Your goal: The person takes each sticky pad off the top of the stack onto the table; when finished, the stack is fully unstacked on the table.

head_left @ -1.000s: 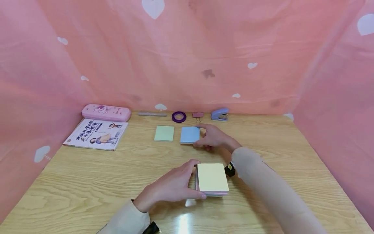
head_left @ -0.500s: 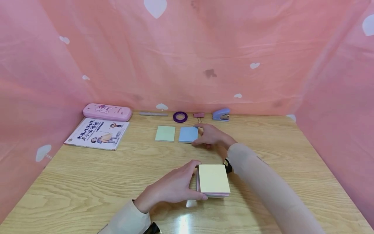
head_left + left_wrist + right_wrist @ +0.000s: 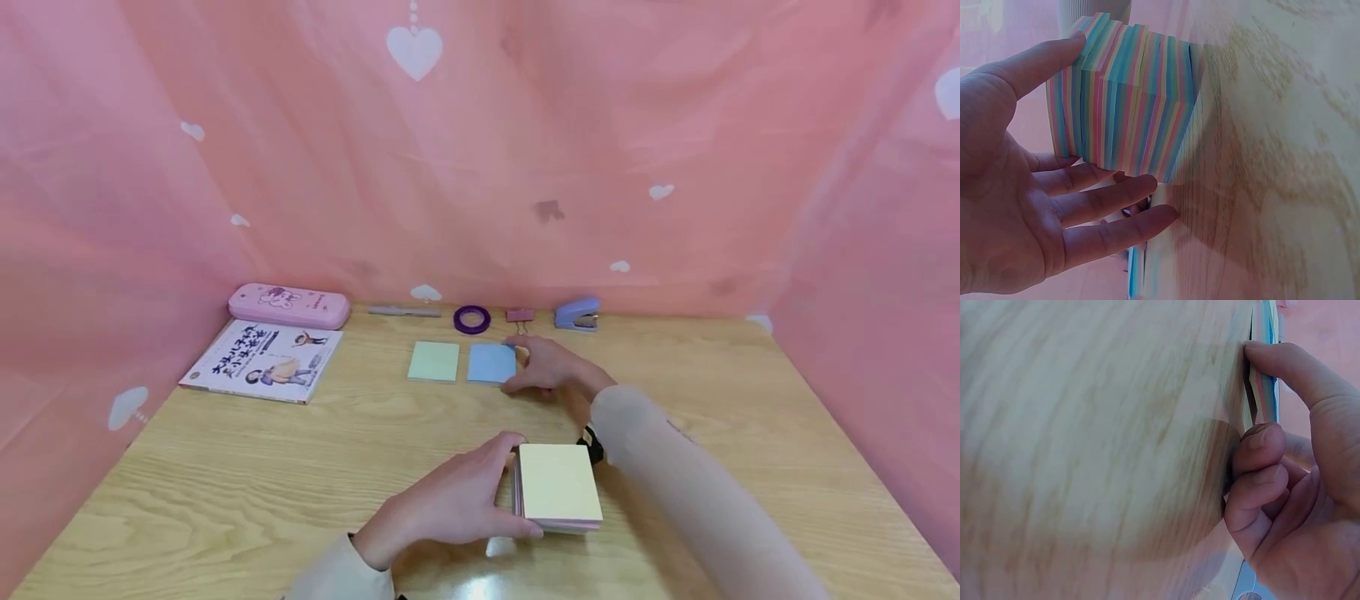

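Observation:
My left hand (image 3: 459,496) holds a thick stack of sticky notes (image 3: 558,482) near the front of the table, thumb on the near side and fingers at the far side. Its top sheet is pale yellow, and striped pastel layers (image 3: 1129,112) show along its sides in the left wrist view. Farther back, my right hand (image 3: 553,365) grips a thinner sticky note pad with a blue top (image 3: 490,362) by its right side. In the right wrist view the thumb (image 3: 1272,356) lies against that pad's edge, other fingers curled. A green-topped pad (image 3: 433,362) lies just left of the blue one.
Along the back lie a grey pen (image 3: 405,312), a purple tape roll (image 3: 472,319), a pink binder clip (image 3: 520,316) and a lilac stapler (image 3: 577,315). A pink pencil case (image 3: 291,306) and a book (image 3: 262,360) sit at the left. Pink curtains surround the wooden table (image 3: 262,475).
The blue pad has slid slightly left with my right hand, narrowing its gap to the green pad. The left hand keeps holding the stack. The head view has tilted up a little.

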The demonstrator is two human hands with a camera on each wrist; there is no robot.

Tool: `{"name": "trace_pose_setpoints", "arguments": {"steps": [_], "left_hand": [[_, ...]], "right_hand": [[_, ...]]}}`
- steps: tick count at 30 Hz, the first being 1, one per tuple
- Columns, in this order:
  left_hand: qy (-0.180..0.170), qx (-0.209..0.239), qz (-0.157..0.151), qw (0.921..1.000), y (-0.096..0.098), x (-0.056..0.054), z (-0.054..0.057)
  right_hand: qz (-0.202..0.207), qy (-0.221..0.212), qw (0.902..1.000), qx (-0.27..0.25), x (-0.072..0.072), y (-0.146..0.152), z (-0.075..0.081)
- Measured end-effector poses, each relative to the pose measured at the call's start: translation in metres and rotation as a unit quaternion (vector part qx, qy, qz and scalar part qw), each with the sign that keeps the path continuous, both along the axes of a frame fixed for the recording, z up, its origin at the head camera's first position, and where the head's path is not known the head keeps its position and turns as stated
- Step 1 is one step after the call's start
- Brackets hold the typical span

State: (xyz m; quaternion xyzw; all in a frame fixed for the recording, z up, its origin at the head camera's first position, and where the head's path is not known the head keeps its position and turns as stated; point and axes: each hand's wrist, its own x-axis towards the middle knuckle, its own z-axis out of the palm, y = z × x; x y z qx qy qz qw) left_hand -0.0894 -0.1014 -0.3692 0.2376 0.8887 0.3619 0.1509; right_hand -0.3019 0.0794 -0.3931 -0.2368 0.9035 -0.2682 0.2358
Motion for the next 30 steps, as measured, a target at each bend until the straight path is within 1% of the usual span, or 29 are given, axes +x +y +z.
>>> {"name": "trace_pose_setpoints", "arguments": {"steps": [5, 9, 12, 16, 20, 22, 27, 30], "left_hand": [[-0.001, 0.000, -0.006, 1.0000, 0.005, 0.005, -0.005], [-0.001, 0.000, -0.012, 0.9999, 0.008, 0.006, -0.006], [-0.005, 0.003, -0.012, 0.9999, 0.010, 0.006, -0.005], [-0.009, -0.002, -0.009, 0.9999, 0.009, 0.006, -0.002], [-0.015, 0.001, -0.005, 0.9999, 0.006, 0.004, 0.001], [-0.017, 0.006, -0.003, 0.9998, 0.005, 0.002, 0.001], [-0.023, 0.009, 0.000, 0.9997, 0.001, 0.000, 0.002], [-0.026, 0.003, 0.003, 0.9997, -0.001, 0.000, 0.004]], "right_hand": [[-0.009, -0.004, 0.9999, -0.002, 0.008, 0.007, -0.008], [-0.019, -0.012, 0.9997, 0.000, 0.013, 0.012, -0.010], [-0.017, -0.009, 0.9998, -0.007, 0.014, 0.015, -0.010], [-0.020, -0.002, 0.9990, -0.041, 0.016, 0.023, -0.010], [-0.030, -0.003, 0.9959, -0.085, 0.022, 0.035, -0.006], [-0.032, 0.006, 0.9948, -0.097, 0.026, 0.042, -0.003], [-0.031, 0.047, 0.9942, -0.091, 0.037, 0.062, 0.001], [-0.033, 0.058, 0.9934, -0.093, 0.045, 0.073, 0.005]]}}
